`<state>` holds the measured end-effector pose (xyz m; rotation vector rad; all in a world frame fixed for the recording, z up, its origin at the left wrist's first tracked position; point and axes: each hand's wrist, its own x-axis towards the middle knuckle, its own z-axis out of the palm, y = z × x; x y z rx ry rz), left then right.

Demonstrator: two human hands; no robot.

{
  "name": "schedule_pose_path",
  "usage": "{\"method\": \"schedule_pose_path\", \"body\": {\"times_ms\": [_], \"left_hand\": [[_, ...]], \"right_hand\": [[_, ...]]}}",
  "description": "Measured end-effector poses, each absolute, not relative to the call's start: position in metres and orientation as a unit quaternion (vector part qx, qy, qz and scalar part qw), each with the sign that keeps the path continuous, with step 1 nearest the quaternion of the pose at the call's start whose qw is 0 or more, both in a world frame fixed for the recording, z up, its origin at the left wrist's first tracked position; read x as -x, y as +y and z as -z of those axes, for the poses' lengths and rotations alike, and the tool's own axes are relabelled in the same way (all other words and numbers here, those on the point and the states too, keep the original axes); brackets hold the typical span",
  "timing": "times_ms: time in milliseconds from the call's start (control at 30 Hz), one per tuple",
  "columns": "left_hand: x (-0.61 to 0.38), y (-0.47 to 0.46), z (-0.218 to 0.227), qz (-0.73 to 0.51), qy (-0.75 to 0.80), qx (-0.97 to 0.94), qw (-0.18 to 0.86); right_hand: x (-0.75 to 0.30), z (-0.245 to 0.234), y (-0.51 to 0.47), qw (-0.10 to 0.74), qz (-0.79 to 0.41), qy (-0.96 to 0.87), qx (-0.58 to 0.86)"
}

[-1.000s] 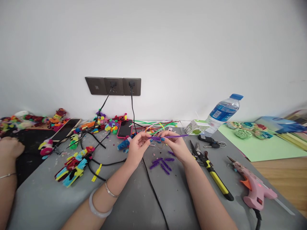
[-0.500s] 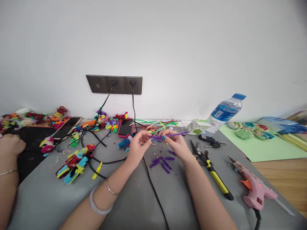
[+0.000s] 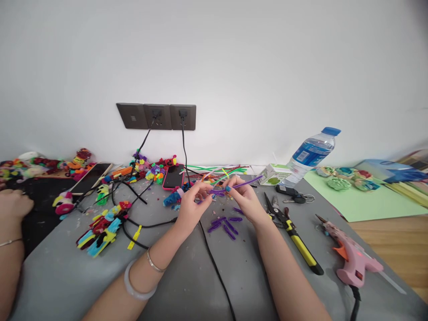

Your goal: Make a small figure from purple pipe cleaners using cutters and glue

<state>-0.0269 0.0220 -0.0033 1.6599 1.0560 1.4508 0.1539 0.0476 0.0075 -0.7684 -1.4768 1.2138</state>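
Between both hands is a purple pipe cleaner (image 3: 248, 182), its free end sticking out to the upper right. My left hand (image 3: 195, 201) pinches its bent left part between thumb and fingers. The thumb and fingers of my right hand (image 3: 244, 196) close on it a little further right. Just below the hands, several short folded purple pipe cleaner pieces (image 3: 228, 228) lie loose on the grey table (image 3: 214, 276). Behind the hands are long green, white and red pipe cleaners (image 3: 217, 170), partly hidden by my fingers.
Pliers (image 3: 302, 247), keys (image 3: 298, 197) and a pink glue gun (image 3: 356, 263) lie on the right. A water bottle (image 3: 309, 154) leans by a drink carton (image 3: 274, 174). Black cables (image 3: 214, 263) cross the table. Colourful figures (image 3: 102, 229), phones (image 3: 173, 177) and another person's hand (image 3: 15, 205) are leftward.
The free end of the purple pipe cleaner now slants up more steeply and curves. Both hands keep their hold in nearly the same place. The view has shifted slightly.
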Motion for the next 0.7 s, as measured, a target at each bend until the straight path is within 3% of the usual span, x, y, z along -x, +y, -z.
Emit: {"method": "schedule_pose_path", "body": {"times_ms": [700], "left_hand": [[0.0277,0.0233,0.0042,-0.559,0.401,-0.630,0.361]], "right_hand": [[-0.1549,-0.0081,0.0462,0.511,-0.509,-0.614,0.320]]}}
